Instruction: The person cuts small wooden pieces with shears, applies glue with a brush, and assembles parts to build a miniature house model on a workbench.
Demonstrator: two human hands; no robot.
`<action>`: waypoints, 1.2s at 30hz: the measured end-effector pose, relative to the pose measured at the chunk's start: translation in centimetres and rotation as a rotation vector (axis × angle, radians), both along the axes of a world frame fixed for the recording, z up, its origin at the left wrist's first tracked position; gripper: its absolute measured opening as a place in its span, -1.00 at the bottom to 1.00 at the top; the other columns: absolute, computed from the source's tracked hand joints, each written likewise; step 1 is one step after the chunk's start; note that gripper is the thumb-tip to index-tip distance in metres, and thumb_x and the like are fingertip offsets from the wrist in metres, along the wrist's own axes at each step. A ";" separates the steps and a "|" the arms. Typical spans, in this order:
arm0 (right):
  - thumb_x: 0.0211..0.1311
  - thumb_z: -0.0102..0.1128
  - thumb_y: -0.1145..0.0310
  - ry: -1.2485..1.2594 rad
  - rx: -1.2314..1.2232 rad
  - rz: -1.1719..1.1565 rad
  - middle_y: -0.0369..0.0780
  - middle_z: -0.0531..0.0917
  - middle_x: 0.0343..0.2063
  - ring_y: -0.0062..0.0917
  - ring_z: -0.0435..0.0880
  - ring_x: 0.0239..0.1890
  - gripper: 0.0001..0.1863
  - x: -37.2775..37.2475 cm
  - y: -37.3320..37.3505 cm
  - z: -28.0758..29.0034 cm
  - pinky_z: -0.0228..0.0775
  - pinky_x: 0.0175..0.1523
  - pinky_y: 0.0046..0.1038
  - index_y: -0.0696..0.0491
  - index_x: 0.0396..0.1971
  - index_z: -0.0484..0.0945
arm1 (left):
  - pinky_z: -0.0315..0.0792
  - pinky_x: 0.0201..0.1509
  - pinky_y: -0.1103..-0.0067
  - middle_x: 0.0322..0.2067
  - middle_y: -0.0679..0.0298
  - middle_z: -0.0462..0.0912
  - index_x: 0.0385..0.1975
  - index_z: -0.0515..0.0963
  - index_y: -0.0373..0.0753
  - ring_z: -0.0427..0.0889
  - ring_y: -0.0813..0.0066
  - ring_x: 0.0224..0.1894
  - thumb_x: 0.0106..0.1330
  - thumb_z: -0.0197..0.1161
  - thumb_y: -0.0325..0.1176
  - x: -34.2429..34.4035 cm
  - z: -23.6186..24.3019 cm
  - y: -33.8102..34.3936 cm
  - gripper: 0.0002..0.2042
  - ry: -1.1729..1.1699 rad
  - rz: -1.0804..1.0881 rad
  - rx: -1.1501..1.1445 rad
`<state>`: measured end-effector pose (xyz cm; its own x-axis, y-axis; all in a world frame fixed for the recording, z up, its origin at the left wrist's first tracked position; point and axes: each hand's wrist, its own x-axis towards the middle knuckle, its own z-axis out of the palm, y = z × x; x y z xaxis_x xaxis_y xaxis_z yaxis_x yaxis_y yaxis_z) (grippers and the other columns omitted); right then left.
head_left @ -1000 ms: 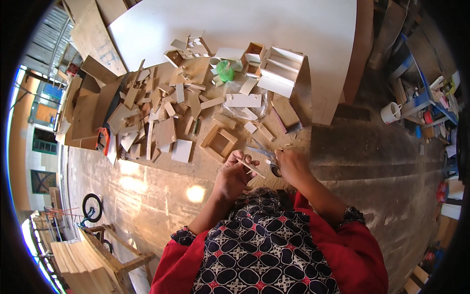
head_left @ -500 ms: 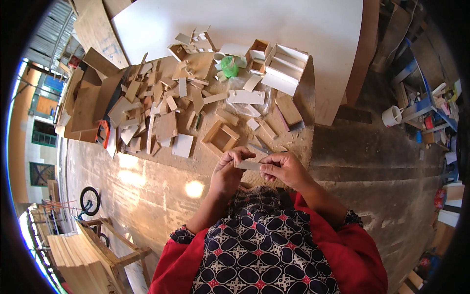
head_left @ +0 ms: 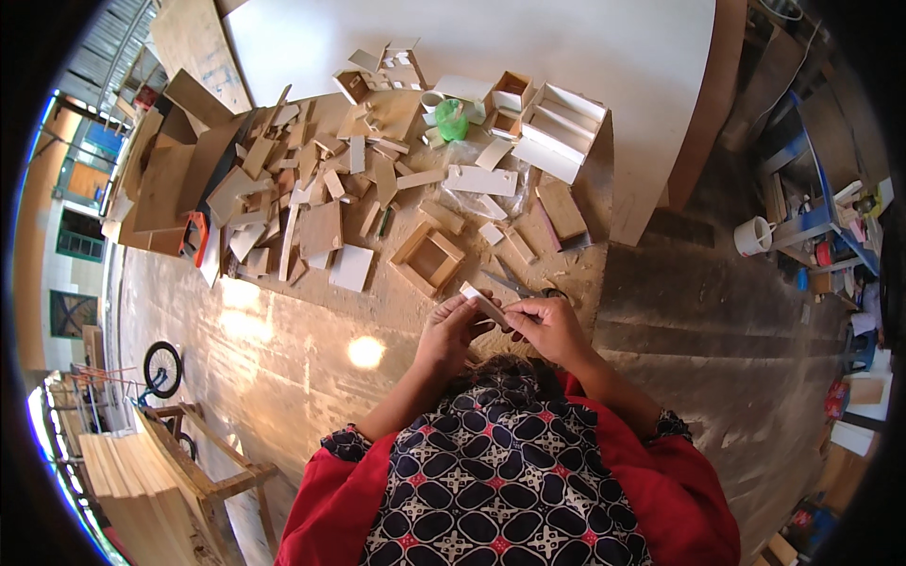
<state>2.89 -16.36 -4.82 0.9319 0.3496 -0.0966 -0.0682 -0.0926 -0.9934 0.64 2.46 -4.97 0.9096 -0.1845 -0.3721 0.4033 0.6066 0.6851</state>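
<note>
Close in front of me, a short flat wooden strip (head_left: 484, 306) with a pale end is held between both hands. My left hand (head_left: 446, 332) closes round its left part, thumb near the pale end. With thumb and fingers, my right hand (head_left: 552, 330) pinches the strip's right end. Just beyond the hands, scissors (head_left: 511, 281) lie on the table, their dark handles partly behind my right hand. An open square wooden frame (head_left: 427, 259) sits to the far left of the strip.
Several wood offcuts (head_left: 321, 229) crowd the table's left half. A white compartment box (head_left: 564, 130), a green plastic bag (head_left: 451, 121) and a white board (head_left: 481, 180) lie farther back. An orange-handled saw (head_left: 195, 238) rests at the left edge. A white bucket (head_left: 753, 236) is far right.
The strip has turned from lying level to slanting, its pale end now up and away from me. My left hand has shifted slightly, and more of the scissors shows.
</note>
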 end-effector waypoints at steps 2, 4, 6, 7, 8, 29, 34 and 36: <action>0.18 0.19 0.50 -0.021 -0.103 0.002 -0.20 0.68 -0.53 -0.65 0.62 -0.45 -0.83 0.3 -0.6 -0.4 0.45 -0.37 -0.60 0.21 -0.25 0.63 | 0.48 -0.03 0.45 -0.26 0.18 0.65 -0.12 0.54 -0.32 0.64 0.37 -0.20 0.37 0.07 -0.32 0.0 0.2 0.5 -0.76 0.048 -0.028 -0.020; 0.15 0.20 0.51 -0.123 -0.048 -0.048 -0.18 0.68 -0.40 -0.62 0.63 -0.38 -0.79 0.7 -0.6 0.0 0.47 -0.32 -0.57 0.16 -0.19 0.62 | 0.48 -0.08 0.48 -0.30 0.20 0.65 -0.14 0.54 -0.33 0.64 0.39 -0.25 0.38 0.07 -0.31 0.0 0.7 0.8 -0.76 0.091 -0.075 -0.034; 0.11 0.20 0.53 -0.226 -0.044 -0.007 -0.16 0.65 -0.28 -0.57 0.65 -0.31 -0.74 1.0 -0.6 1.2 0.50 -0.26 -0.53 0.10 -0.15 0.61 | 0.48 -0.12 0.51 -0.33 0.22 0.65 -0.17 0.54 -0.34 0.64 0.41 -0.29 0.38 0.06 -0.29 -0.2 0.9 1.1 -0.76 0.127 -0.135 -0.042; 0.09 0.21 0.54 -0.280 -0.069 0.059 -0.15 0.63 -0.22 -0.53 0.65 -0.27 -0.71 1.2 -0.6 2.6 0.51 -0.22 -0.51 0.07 -0.13 0.61 | 0.47 -0.13 0.52 -0.33 0.22 0.65 -0.18 0.54 -0.34 0.64 0.41 -0.29 0.38 0.06 -0.29 -0.3 0.7 1.1 -0.76 0.124 -0.140 -0.051; 0.07 0.22 0.55 -0.332 -0.093 0.125 -0.15 0.61 -0.16 -0.49 0.65 -0.23 -0.67 1.3 -0.6 3.3 0.52 -0.19 -0.48 0.04 -0.11 0.60 | 0.47 -0.14 0.52 -0.33 0.22 0.65 -0.20 0.54 -0.34 0.63 0.42 -0.30 0.37 0.06 -0.29 -0.5 0.5 1.2 -0.77 0.121 -0.146 -0.059; -0.08 0.38 0.44 -0.728 -0.294 0.242 -0.24 0.63 -0.23 -0.33 0.60 -0.19 -0.83 1.8 1.9 4.4 0.46 -0.11 -0.37 0.02 -0.40 0.67 | 0.48 -0.18 0.48 -0.33 0.18 0.63 -0.22 0.54 -0.33 0.61 0.36 -0.29 0.29 0.12 -0.29 -1.8 -0.9 1.8 -0.77 0.342 -0.119 -0.085; 0.00 0.33 0.42 -0.647 -0.305 0.328 -0.19 0.65 -0.34 -0.32 0.62 -0.26 -0.85 2.4 2.4 3.9 0.46 -0.18 -0.39 0.05 -0.37 0.63 | 0.49 -0.21 0.48 -0.39 0.20 0.61 -0.23 0.54 -0.34 0.61 0.37 -0.32 0.32 0.04 -0.31 -2.0 0.8 2.0 -0.77 0.223 -0.201 0.121; 0.05 0.29 0.43 -0.512 -0.284 0.321 -0.18 0.64 -0.40 -0.37 0.62 -0.33 -0.86 3.0 2.7 3.9 0.45 -0.23 -0.43 0.09 -0.35 0.61 | 0.50 -0.21 0.48 -0.41 0.21 0.60 -0.24 0.54 -0.34 0.61 0.38 -0.33 0.33 0.01 -0.32 -1.7 0.1 2.9 -0.77 0.339 -0.267 -0.110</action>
<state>5.90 -13.68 -0.89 0.7384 0.6437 0.2012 0.4801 -0.2922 -0.8271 -1.03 5.33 -4.88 0.6548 -0.4515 -0.6061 0.7464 0.5125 0.4246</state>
